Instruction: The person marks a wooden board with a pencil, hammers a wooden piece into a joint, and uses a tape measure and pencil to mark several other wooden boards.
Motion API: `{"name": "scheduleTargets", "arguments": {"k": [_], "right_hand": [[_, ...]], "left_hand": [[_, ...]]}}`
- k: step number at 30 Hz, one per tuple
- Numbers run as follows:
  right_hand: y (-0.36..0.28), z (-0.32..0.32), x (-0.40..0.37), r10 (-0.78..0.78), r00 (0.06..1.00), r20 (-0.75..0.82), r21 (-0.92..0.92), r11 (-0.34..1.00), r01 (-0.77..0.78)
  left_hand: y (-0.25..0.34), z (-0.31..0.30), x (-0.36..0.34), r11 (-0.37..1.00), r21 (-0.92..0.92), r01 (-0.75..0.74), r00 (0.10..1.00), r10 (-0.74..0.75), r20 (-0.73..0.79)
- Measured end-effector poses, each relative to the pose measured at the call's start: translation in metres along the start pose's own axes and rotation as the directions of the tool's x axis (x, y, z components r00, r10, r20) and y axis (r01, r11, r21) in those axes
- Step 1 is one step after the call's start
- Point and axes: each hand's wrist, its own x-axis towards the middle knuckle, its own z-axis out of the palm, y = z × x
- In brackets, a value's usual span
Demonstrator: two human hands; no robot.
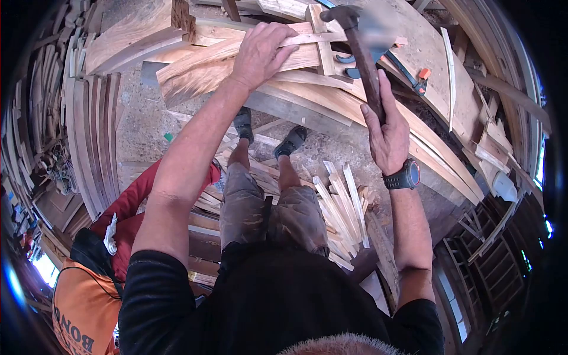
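Left hand pinches the strip, right hand grips the hammer low; imo keep left fingers well clear of its head.

Lettering, one item: dark capitals, slanting, on the orange garment of a person at the lower left; "BON" legible, the following letter uncertain, perhaps G. Further marks at the frame's bottom edge: cut off, unreadable.
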Motion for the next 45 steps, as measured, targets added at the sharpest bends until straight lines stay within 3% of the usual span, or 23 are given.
{"name": "scheduleTargets", "arguments": {"k": [7, 10, 12, 13, 15, 18, 19, 21, 22, 24, 26, 28, 31, 34, 38, 44, 45], "right_hand": [[0.002, -0.003, -0.003, 0.039, 0.998, -0.042, 0.072, 0.997, -0.036], [0.004, -0.005, -0.005, 0.171, 0.985, 0.005, 0.187, 0.968, -0.169], [0.018, 0.001, -0.006, 0.002, 0.976, -0.219, 0.193, 0.98, 0.041], [0.024, -0.002, -0.007, 0.109, 0.971, -0.212, 0.266, 0.963, -0.05], [0.043, -0.008, -0.002, 0.116, 0.928, -0.353, 0.252, 0.967, -0.025], [0.071, -0.025, 0.008, 0.315, 0.851, -0.421, 0.134, 0.949, -0.285], [0.086, -0.029, 0.013, 0.244, 0.855, -0.457, 0.024, 0.965, -0.262], [0.115, -0.036, 0.023, 0.279, 0.857, -0.433, -0.216, 0.891, -0.399], [0.125, -0.037, 0.029, 0.279, 0.857, -0.434, -0.212, 0.892, -0.398], [0.147, -0.038, 0.042, 0.452, 0.829, -0.33, -0.422, 0.715, -0.558], [0.195, -0.033, 0.045, 0.436, 0.849, -0.299, -0.404, 0.748, -0.526], [0.2, -0.031, 0.05, 0.466, 0.848, -0.252, -0.405, 0.745, -0.53], [0.199, -0.029, 0.051, 0.432, 0.853, -0.293, -0.49, 0.699, -0.522], [0.208, -0.031, 0.053, 0.393, 0.87, -0.299, -0.468, 0.734, -0.493], [0.218, -0.032, 0.054, 0.389, 0.867, -0.311, -0.432, 0.754, -0.494], [0.23, -0.044, 0.063, 0.301, 0.912, -0.279, -0.441, 0.804, -0.4], [0.236, -0.048, 0.069, 0.299, 0.931, -0.21, -0.416, 0.834, -0.361]], "left_hand": [[-0.004, 0.003, -0.001, 0.999, -0.018, -0.027, 0.999, 0.027, -0.037], [-0.004, 0.002, 0.001, 0.999, -0.021, -0.031, 0.998, 0.03, -0.048], [-0.002, -0.003, 0.008, 0.97, -0.199, 0.136, 0.99, -0.142, -0.016], [0.0, -0.009, 0.014, 0.971, -0.2, 0.131, 0.99, -0.137, -0.014], [0.004, -0.022, 0.025, 0.72, -0.413, 0.557, 0.83, -0.49, 0.266], [-0.006, -0.022, 0.027, 0.671, -0.488, 0.558, 0.828, -0.49, 0.273], [-0.006, -0.022, 0.028, 0.621, -0.532, 0.575, 0.814, -0.499, 0.298], [-0.004, -0.024, 0.029, 0.626, -0.522, 0.579, 0.813, -0.491, 0.313], [-0.003, -0.023, 0.029, 0.624, -0.514, 0.588, 0.808, -0.485, 0.334], [-0.003, -0.019, 0.028, 0.583, -0.539, 0.608, 0.791, -0.498, 0.354], [-0.001, -0.019, 0.029, 0.539, -0.564, 0.626, 0.776, -0.507, 0.375], [0.004, -0.022, 0.029, 0.449, -0.61, 0.653, 0.747, -0.514, 0.421], [0.002, -0.022, 0.028, 0.463, -0.6, 0.652, 0.748, -0.52, 0.412], [0.0, -0.019, 0.024, 0.515, -0.602, 0.611, 0.781, -0.519, 0.348], [0.002, -0.017, 0.02, 0.484, -0.615, 0.622, 0.767, -0.533, 0.357], [0.006, -0.016, 0.019, 0.579, -0.56, 0.592, 0.8, -0.505, 0.324], [0.006, -0.015, 0.019, 0.573, -0.571, 0.588, 0.802, -0.504, 0.32]]}}
